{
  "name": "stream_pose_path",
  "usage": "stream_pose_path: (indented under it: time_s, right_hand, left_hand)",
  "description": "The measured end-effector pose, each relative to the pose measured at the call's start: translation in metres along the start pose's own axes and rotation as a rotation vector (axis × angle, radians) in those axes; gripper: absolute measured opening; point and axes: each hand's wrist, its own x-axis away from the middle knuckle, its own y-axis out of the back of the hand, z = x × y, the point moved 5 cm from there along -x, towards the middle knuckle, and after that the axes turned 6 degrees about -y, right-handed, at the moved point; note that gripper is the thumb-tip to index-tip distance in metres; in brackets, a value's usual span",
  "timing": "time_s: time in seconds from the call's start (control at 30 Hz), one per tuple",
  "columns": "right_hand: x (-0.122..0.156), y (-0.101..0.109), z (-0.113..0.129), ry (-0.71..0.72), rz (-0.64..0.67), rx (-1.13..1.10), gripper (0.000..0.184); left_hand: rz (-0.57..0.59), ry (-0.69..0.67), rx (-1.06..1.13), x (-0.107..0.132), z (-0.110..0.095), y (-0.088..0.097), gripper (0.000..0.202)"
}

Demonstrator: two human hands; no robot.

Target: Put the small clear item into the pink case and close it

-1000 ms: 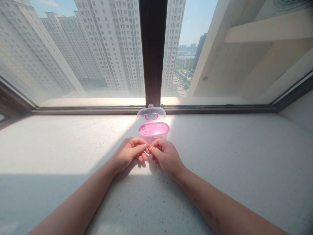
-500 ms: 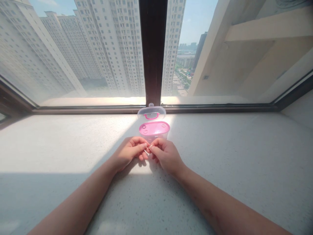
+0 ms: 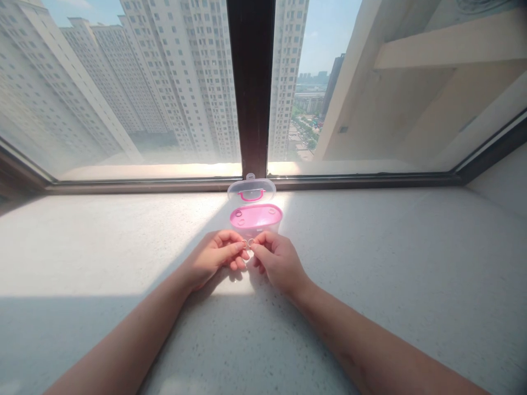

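Between thumb and forefinger, my left hand [image 3: 222, 252] pinches a small ring [image 3: 245, 243]. My right hand [image 3: 278, 255] pinches a second small ring [image 3: 251, 243] the same way. The two rings are held side by side, nearly touching; I cannot tell whether they meet. Just beyond the fingers stands an oval clear plastic box with a pink inner tray [image 3: 257, 217], on which a few ring-like circles lie. Its clear lid [image 3: 252, 190] with a pink handle [image 3: 251, 198] is swung up at the back. My hands hide part of the box's front.
The box stands on a pale speckled windowsill [image 3: 370, 263], with sunlight and shadow across it. Close behind rise the window's dark frame [image 3: 253, 99] and glass. Tall buildings [image 3: 181, 71] show outside.
The hands have drawn slightly apart at the fingertips, and two separate rings now show between them. The whole view has shifted a little.
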Motion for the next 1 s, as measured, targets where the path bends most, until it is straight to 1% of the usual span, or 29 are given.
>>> stream_pose_path:
  time_s: [0.17, 0.33, 0.7, 1.0]
  right_hand:
    - [0.0007, -0.0002, 0.0015, -0.009, -0.017, 0.01, 0.015]
    - [0.0001, -0.0014, 0.0003, -0.027, 0.002, 0.005, 0.014]
    - [0.001, -0.0028, -0.0015, -0.017, 0.044, 0.011, 0.015]
    - [-0.0004, -0.0019, -0.0019, -0.006, 0.041, 0.006, 0.014]
  left_hand:
    - [-0.001, -0.002, 0.003, -0.0004, -0.0001, 0.0, 0.02]
    - [-0.004, -0.004, 0.016, -0.001, 0.0003, 0.0004, 0.021]
    - [0.004, -0.01, 0.032, 0.0, -0.0018, -0.0019, 0.02]
    - [0.008, -0.012, 0.028, -0.0005, -0.0016, -0.0012, 0.02]
